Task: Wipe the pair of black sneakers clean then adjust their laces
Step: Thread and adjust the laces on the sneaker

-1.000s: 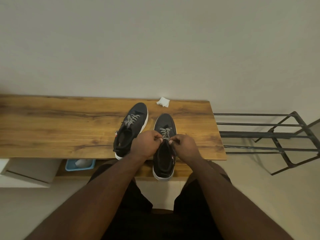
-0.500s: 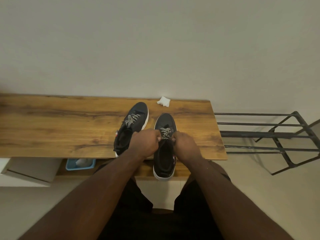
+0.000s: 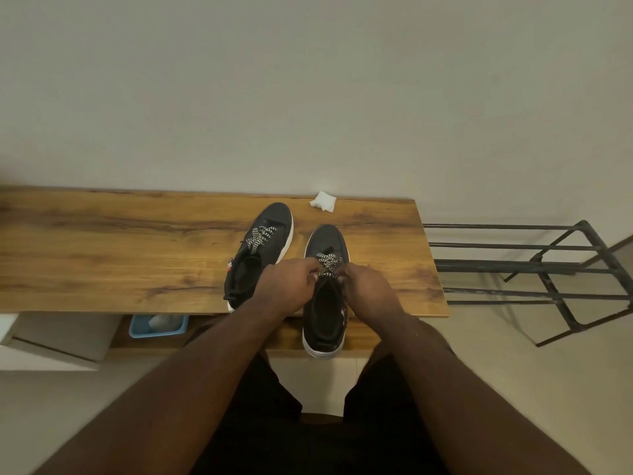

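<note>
Both of your hands were closed on the laces of the right-hand sneaker (image 3: 325, 289): your left hand (image 3: 286, 289) pinched the patterned lace (image 3: 327, 264) from its left side, and your right hand (image 3: 370, 289) pinched it from the right, fingertips meeting just below the lowest visible crossing. How many strands each hand held was too small to tell.

To do this step well, you would likely have wanted to pull both sides with equal tension, straight out and slightly toward you, so the crossings stayed flat and centred over the tongue. A hard tug could have dragged the shoe, since its heel hung over the near edge of the wooden table (image 3: 137, 255); pressing a wrist down against the collar would probably have steadied it.

That sneaker was black with a white sole, toe pointing away from you toward the wall, its opening dark and wide between your hands. Its lace was a black-and-white zigzag weave, bunched in a few crossings near the toe end.

Its partner, the left-hand sneaker (image 3: 260, 255), sat just beside it, angled with its toe tipped to the right, and it carried the same patterned lacing. Neither hand touched it.

Beyond the toes, a crumpled white wipe (image 3: 323, 201) lay at the far edge of the table, which suggested the wiping was done and the lacing was under way.
</note>
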